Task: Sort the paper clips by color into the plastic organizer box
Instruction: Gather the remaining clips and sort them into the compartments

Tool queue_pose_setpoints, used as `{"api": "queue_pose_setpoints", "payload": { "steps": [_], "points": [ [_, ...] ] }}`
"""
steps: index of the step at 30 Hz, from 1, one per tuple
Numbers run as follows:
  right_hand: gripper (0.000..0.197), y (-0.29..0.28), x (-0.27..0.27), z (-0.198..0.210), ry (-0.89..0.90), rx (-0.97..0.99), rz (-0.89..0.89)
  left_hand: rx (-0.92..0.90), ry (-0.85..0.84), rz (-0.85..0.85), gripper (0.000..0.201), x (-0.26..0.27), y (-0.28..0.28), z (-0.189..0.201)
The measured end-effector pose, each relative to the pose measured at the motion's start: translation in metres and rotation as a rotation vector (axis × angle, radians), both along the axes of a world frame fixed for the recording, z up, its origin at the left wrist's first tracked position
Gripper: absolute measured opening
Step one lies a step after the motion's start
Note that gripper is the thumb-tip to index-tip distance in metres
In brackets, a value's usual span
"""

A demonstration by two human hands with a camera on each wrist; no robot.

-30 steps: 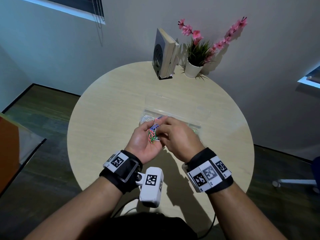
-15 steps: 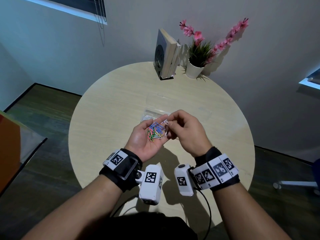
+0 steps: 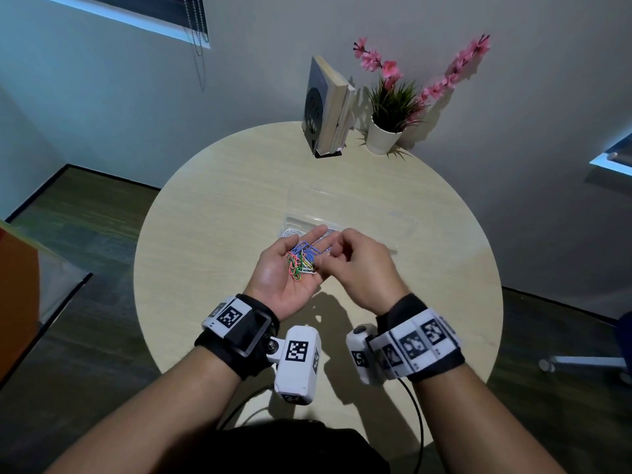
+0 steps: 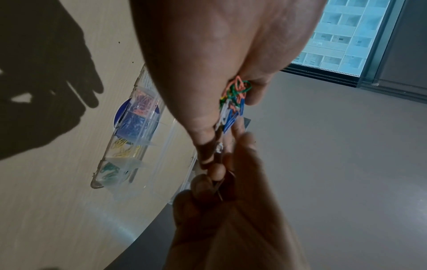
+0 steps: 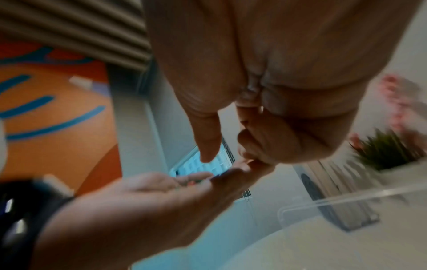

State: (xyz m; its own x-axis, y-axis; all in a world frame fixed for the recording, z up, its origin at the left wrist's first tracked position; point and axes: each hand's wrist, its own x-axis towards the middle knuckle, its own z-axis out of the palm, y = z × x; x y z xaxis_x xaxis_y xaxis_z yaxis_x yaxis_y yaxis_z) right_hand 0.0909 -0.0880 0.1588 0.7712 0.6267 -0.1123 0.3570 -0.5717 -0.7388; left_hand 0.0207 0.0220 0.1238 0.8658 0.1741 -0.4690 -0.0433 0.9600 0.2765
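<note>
My left hand [image 3: 278,282] lies palm up over the round table [image 3: 212,241] and carries a loose pile of mixed paper clips [image 3: 302,261], blue, green, orange, yellow and white. My right hand [image 3: 362,268] is at the pile's right edge with its fingers curled, and its fingertips pinch a white clip [image 4: 219,147]. The clear plastic organizer box [image 3: 400,230] lies just behind both hands with its lid open. In the left wrist view the box [image 4: 101,184] shows orange, blue, yellow and green clips in separate compartments. White clips [image 3: 290,231] sit at its left end.
Upright books [image 3: 325,107] in a black stand and a white potted plant [image 3: 384,136] with pink flowers stand at the table's far edge by the wall. The table's near edge is just below my wrists. The right wrist view is blurred.
My right hand lifted off the pile, drew right and up with a pale clip, and now sits lower at the pile's right edge. My left hand has stayed palm up.
</note>
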Motion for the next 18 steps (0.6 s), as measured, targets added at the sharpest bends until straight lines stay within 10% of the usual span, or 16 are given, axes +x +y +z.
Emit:
{"api": "queue_pose_setpoints", "payload": {
  "steps": [18],
  "points": [
    [0.023, 0.009, 0.005, 0.005, -0.024, -0.096, 0.090, -0.005, 0.010, 0.030, 0.041, 0.002, 0.005, -0.001]
  ]
}}
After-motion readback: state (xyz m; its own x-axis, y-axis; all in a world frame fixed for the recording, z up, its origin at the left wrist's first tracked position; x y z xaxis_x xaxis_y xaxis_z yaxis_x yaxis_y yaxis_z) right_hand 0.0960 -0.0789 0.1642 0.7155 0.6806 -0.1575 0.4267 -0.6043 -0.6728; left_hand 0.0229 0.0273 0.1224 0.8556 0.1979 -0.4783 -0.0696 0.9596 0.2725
